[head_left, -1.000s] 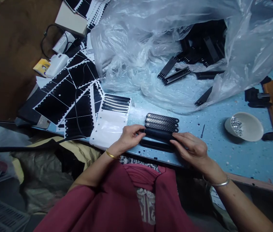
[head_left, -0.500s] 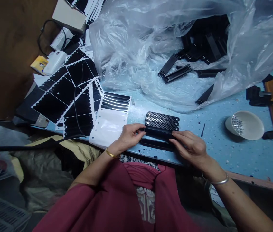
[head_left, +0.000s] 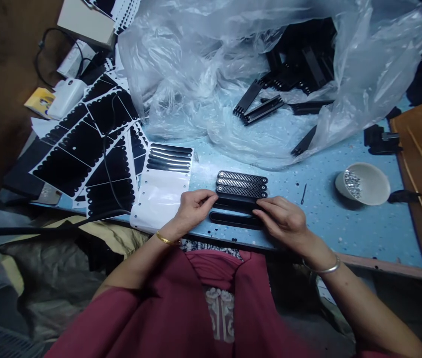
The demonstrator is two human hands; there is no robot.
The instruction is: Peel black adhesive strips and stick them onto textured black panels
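Note:
Between both hands runs a narrow black strip [head_left: 238,200], its ends pinched by fingertips. My left hand [head_left: 198,205] is closed on the left end, thumb against forefinger. At the right end, my right hand [head_left: 283,219] grips it the same way. Just beyond the strip lie several black bars with a diamond-textured face [head_left: 241,184] and a small screw at each end, side by side. Nearer me rests a smooth black bar [head_left: 233,220] with rounded ends, its right end partly hidden by my right hand. Left of my hands is a white backing sheet [head_left: 164,194] carrying several black rounded strips [head_left: 169,156].
A clear plastic bag [head_left: 181,94] with many black plastic parts [head_left: 304,69] spreads across the back. Black sticker sheets [head_left: 80,144] pile up at left under a cable. At right are a white bowl [head_left: 377,186] of small metal pieces and a thin black tool [head_left: 303,194].
The whole view has shifted, so the table's things appear farther left. Both hands still pinch the black strip, and little else differs.

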